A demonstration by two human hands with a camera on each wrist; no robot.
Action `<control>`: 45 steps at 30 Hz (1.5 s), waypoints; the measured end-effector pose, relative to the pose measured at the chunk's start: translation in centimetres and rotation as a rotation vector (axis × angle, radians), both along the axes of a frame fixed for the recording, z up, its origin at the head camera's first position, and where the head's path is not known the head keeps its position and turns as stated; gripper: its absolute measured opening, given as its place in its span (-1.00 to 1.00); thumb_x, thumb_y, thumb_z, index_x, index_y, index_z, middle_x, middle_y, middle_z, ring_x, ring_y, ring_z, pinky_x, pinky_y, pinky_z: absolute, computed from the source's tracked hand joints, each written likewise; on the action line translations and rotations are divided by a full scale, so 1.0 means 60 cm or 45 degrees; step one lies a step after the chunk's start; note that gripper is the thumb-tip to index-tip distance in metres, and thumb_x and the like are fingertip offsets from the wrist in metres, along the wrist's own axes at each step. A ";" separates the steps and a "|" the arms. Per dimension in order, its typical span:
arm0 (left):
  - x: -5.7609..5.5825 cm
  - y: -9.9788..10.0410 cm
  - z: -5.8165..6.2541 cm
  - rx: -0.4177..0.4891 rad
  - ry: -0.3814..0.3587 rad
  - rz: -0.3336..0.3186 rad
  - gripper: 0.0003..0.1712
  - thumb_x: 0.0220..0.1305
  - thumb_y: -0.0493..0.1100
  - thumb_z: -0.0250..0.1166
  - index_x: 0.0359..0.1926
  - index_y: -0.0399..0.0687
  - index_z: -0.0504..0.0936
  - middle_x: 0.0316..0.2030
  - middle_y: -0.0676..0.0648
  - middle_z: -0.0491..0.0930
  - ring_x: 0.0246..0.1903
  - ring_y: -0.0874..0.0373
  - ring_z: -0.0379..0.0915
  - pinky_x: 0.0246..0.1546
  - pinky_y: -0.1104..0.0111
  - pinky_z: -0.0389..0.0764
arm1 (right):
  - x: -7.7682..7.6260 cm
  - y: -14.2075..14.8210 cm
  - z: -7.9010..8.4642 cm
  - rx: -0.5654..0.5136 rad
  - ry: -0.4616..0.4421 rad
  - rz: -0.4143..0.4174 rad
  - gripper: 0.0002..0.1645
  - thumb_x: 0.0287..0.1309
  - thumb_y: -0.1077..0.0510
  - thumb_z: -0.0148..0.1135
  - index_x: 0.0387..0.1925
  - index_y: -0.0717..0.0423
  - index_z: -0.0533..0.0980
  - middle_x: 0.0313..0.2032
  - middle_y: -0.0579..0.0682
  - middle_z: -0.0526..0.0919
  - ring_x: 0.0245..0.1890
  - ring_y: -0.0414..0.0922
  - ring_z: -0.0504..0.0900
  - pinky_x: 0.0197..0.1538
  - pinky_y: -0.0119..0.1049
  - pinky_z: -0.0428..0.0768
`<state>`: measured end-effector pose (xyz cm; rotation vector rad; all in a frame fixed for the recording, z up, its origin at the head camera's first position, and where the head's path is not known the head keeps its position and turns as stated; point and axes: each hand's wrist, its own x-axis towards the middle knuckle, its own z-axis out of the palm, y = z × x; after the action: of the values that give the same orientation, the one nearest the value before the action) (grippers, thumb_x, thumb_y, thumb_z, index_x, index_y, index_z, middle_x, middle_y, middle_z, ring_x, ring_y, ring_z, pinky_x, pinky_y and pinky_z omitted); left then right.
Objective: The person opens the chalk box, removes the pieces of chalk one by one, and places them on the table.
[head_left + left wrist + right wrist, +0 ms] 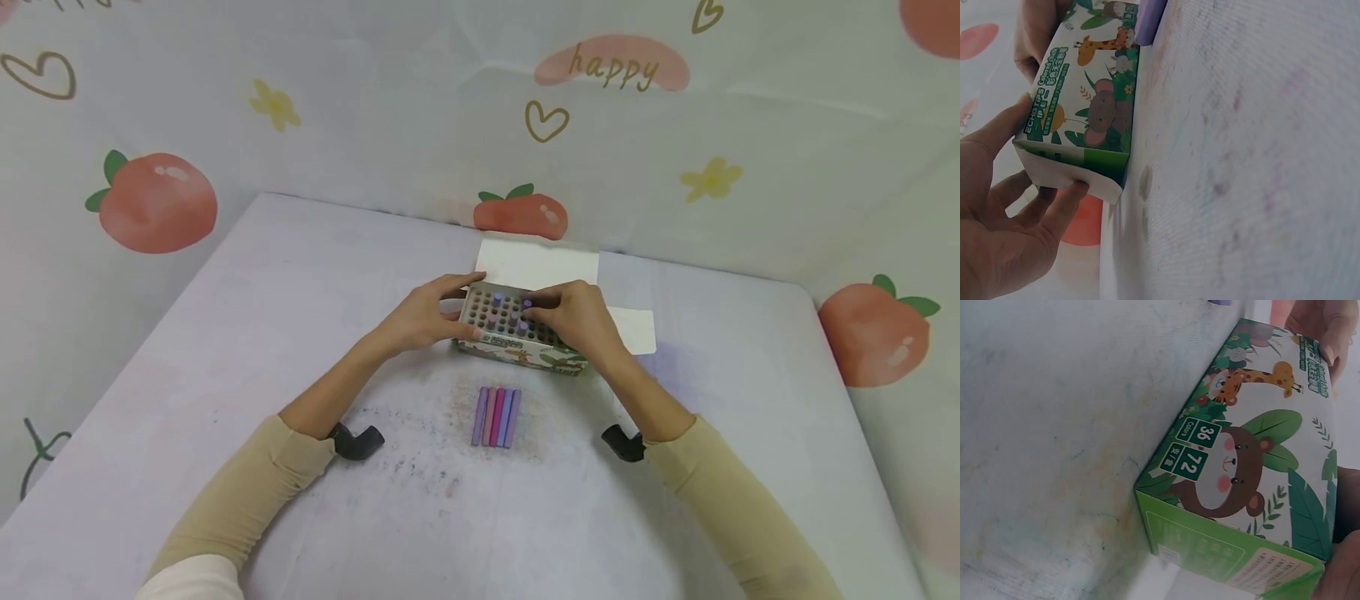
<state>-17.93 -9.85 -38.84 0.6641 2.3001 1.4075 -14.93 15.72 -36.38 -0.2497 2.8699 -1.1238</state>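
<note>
A printed cardboard chalk box (517, 354) stands on the table with its top open, showing rows of round holes and a few purple and pink chalks standing in them. At its left end my left hand (416, 318) grips the box, thumb by the front edge and other fingers round the side and back; the left wrist view shows fingertips on the white end flap (1066, 172). My right hand (581, 317) reaches over the right part of the box and pinches a purple chalk (527, 304) at the holes. In front lie several pink, purple and blue chalks (498, 417) side by side.
The white lid (536, 262) is folded back behind the box, and a white side flap (633, 331) sticks out to the right. Coloured chalk smudges mark the white table (405, 517). Black curved pieces (360, 442) sit at both wrists. A fruit-printed cloth (420, 125) hangs behind.
</note>
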 end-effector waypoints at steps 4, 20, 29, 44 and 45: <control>0.001 -0.001 0.000 -0.012 0.004 0.002 0.02 0.09 -0.04 0.56 0.51 0.20 0.23 0.44 -0.04 0.21 0.38 -0.02 0.18 0.22 0.25 0.57 | 0.002 -0.001 -0.009 0.022 0.077 0.015 -0.75 0.21 0.08 0.41 -0.12 0.11 0.75 -0.24 0.01 0.78 -0.51 -0.17 0.57 -0.43 -0.30 0.51; 0.000 -0.006 -0.004 0.014 -0.021 0.012 0.02 0.07 -0.04 0.57 0.50 0.22 0.25 0.43 -0.02 0.22 0.39 -0.01 0.19 0.24 0.24 0.55 | 0.012 -0.008 -0.019 -0.179 0.259 0.017 -0.77 0.32 0.10 0.29 -0.05 0.07 0.63 -0.20 0.00 0.76 -0.23 -0.10 0.75 -0.16 -0.19 0.74; -0.002 -0.005 -0.004 0.019 -0.020 0.011 0.01 0.07 -0.04 0.56 0.50 0.22 0.25 0.43 -0.03 0.22 0.39 -0.02 0.19 0.24 0.22 0.55 | 0.015 -0.008 -0.017 -0.307 0.317 -0.006 -0.73 0.27 0.16 0.33 -0.02 0.10 0.69 -0.21 0.03 0.77 -0.26 -0.12 0.76 -0.36 -0.44 0.65; -0.001 0.000 -0.004 0.022 -0.010 -0.008 0.01 0.08 -0.04 0.56 0.50 0.24 0.24 0.45 -0.01 0.19 0.39 -0.02 0.18 0.26 0.22 0.53 | 0.024 0.002 -0.011 -0.687 0.421 -0.032 -0.68 0.30 0.26 0.28 0.05 0.28 0.64 -0.20 0.19 0.74 -0.27 0.11 0.74 -0.13 -0.25 0.76; -0.002 0.000 -0.005 0.023 -0.010 -0.010 0.01 0.08 -0.04 0.56 0.50 0.23 0.25 0.44 -0.01 0.19 0.39 -0.02 0.17 0.26 0.22 0.53 | 0.027 0.003 -0.008 -0.722 0.401 -0.043 -0.67 0.30 0.25 0.27 0.06 0.30 0.63 -0.19 0.21 0.73 -0.26 0.10 0.74 -0.12 -0.19 0.76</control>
<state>-18.03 -9.82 -39.12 0.6708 2.2791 1.4266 -13.32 15.88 -36.89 -0.4322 2.7245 -2.0547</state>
